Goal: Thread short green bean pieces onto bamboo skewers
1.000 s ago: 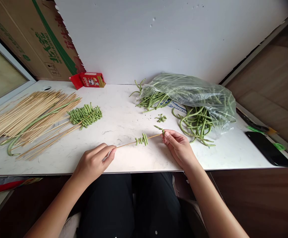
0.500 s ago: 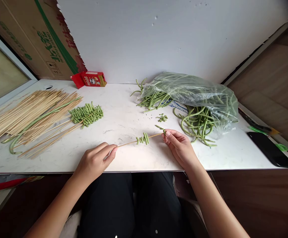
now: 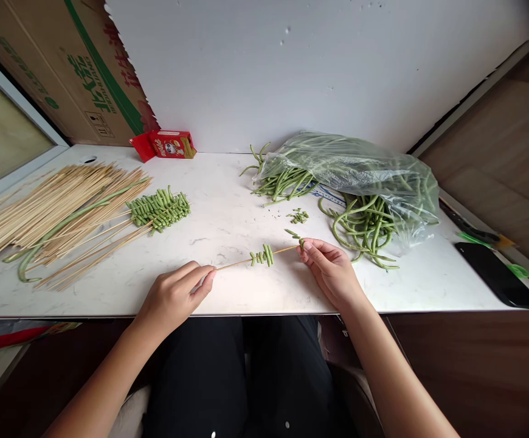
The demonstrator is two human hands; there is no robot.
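Between thumb and fingers, my left hand (image 3: 179, 293) pinches one end of a thin wooden skewer (image 3: 232, 265). Several short green bean pieces (image 3: 261, 255) sit threaded crosswise along its middle. At the other end, my right hand (image 3: 327, 266) is closed on a piece of green bean (image 3: 301, 243) right by the skewer's tip; whether the tip has entered it I cannot tell. Another short bean piece (image 3: 292, 233) lies just beyond the right fingertips. A small heap of cut bean ends (image 3: 298, 216) rests farther back on the white table (image 3: 228, 213).
On the left lie many bare skewers (image 3: 59, 207), a long bean (image 3: 64, 224) across them, and filled bean skewers (image 3: 160, 210). A plastic bag of long beans (image 3: 351, 164) spills loose beans (image 3: 369, 225) at right. A red box (image 3: 173, 145) and a black phone (image 3: 497, 274) also lie here.
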